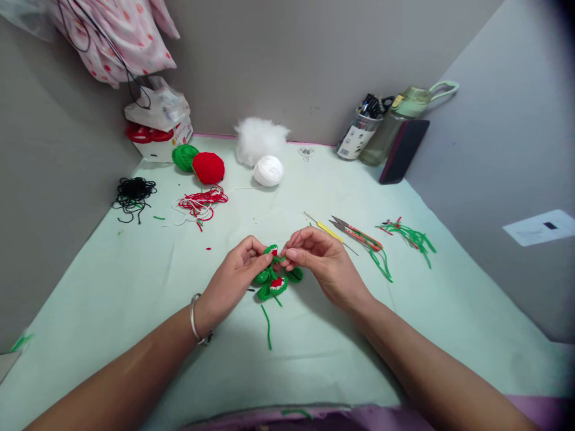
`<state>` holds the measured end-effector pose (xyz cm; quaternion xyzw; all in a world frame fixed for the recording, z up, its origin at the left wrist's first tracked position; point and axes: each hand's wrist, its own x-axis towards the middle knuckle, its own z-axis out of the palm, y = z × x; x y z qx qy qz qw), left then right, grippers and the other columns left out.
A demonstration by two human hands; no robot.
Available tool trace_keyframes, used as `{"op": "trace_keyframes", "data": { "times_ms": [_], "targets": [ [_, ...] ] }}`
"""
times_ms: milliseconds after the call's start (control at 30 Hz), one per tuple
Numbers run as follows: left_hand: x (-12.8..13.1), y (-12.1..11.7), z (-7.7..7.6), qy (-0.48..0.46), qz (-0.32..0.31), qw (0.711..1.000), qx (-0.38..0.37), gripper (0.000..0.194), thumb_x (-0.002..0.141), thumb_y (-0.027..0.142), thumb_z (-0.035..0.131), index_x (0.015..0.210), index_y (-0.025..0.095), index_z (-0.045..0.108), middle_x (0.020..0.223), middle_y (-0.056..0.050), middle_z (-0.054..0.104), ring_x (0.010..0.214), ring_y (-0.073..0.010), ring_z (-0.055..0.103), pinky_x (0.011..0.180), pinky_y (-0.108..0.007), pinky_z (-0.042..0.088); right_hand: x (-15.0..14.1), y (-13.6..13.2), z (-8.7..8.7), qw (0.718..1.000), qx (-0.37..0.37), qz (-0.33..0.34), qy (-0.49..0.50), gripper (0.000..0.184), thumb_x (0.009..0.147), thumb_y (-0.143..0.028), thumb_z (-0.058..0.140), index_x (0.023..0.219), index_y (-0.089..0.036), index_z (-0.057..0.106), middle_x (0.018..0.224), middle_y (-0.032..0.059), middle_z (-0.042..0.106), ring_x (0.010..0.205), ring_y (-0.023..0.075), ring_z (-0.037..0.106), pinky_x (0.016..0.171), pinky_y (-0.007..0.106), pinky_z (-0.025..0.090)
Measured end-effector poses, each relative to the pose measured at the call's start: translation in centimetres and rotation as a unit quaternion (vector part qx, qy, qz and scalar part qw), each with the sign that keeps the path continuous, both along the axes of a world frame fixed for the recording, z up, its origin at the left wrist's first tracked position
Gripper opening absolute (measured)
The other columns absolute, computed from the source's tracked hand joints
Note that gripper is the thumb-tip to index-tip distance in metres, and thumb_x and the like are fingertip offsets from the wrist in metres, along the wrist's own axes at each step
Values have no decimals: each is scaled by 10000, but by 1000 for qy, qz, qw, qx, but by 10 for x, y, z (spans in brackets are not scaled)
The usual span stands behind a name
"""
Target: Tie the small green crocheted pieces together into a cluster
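Several small crocheted pieces in green, red and white [278,285] are bunched together at the middle of the table. My left hand [240,266] pinches the upper crocheted piece [272,249] between thumb and fingers. Just to its right, my right hand [321,257] is closed, with thumb and fingertips on a short green yarn end [280,259] at that piece. What lies deeper in the right fingers is hidden. A round green piece [294,275] lies under the right hand. One loose green yarn strand [268,326] rests nearer to me.
Snips [357,232] and a yellow-handled crochet hook [330,231] lie right of my hands, near green yarn scraps [415,236]. Behind are a red yarn ball [208,168], a white yarn ball [268,171], stuffing [260,140], black yarn [135,194], a phone [403,152] and a bottle [381,134].
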<state>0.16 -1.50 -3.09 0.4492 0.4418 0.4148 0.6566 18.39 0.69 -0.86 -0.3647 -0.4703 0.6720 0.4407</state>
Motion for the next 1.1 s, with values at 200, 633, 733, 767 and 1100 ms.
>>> {"op": "trace_keyframes", "data": {
  "times_ms": [200,633,733,767,1100],
  "targets": [
    [1,0,3,-17,14,999,28,280,917,328,643,1133,242,486,900,13,663,802,-140,677,758,-277,510,0,1,4,999,-46,9,-17,229,752,-322,846,792,-181,670,724,15,709,687,139,674,639,258,503],
    [-2,0,14,64,-25,996,60,56,875,195,545,838,187,587,839,-6,625,770,-135,564,712,-264,426,-1,0,-1,996,-61,7,-60,273,745,-362,836,723,-175,638,661,-23,618,590,91,492,597,247,377],
    [-2,-1,16,57,-35,996,52,90,895,263,565,881,182,604,870,-15,628,802,-145,567,741,-274,431,-1,0,-1,997,-44,11,-68,282,749,-383,829,724,-174,642,685,-8,634,600,96,484,595,248,381],
    [-2,-1,17,52,-38,997,50,123,902,297,577,894,179,613,884,-20,628,820,-149,571,755,-277,435,-1,0,-2,997,-39,12,-72,286,749,-390,828,721,-174,643,680,-7,629,599,98,480,591,249,380],
    [-1,-1,15,64,-15,997,39,259,898,425,633,892,168,661,904,-33,620,823,-160,565,759,-273,435,0,-2,-2,995,3,20,-98,290,783,-418,802,754,-176,643,683,-15,590,612,103,469,587,247,371]
  ]
}}
